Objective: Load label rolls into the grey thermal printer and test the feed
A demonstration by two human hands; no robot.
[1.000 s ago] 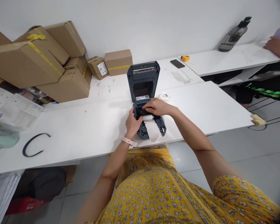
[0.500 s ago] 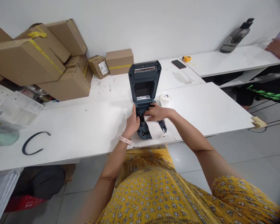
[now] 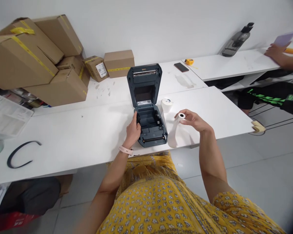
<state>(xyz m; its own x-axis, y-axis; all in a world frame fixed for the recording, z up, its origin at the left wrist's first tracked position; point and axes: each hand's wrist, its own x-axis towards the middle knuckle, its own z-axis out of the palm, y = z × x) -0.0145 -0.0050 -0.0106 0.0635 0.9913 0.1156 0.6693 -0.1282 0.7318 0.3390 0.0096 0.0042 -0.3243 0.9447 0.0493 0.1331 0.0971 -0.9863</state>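
Observation:
A dark grey label printer (image 3: 151, 131) stands on the white table with its lid (image 3: 146, 84) raised and its inner bay in view, no roll inside. My left hand (image 3: 133, 130) grips the left edge of its base, thumb on the inner side. To the right of the printer, my right hand (image 3: 191, 121) holds a small white paper roll (image 3: 181, 116) between thumb and fingers, its dark core facing up. A strip of paper hangs from that roll toward the table. Behind it, a larger white roll (image 3: 167, 106) sits on the table beside the printer.
Cardboard boxes (image 3: 58, 86) are piled at the back left. A black curved band (image 3: 12, 156) lies at the left. Farther back are a phone (image 3: 181, 67), a yellow tape measure (image 3: 189, 61) and a bottle (image 3: 236, 40). Another person's hand (image 3: 275, 53) rests at the far right.
My right hand has lifted the small roll and its paper out of the printer and moved right. My left hand keeps its hold on the printer. The view has shifted slightly right.

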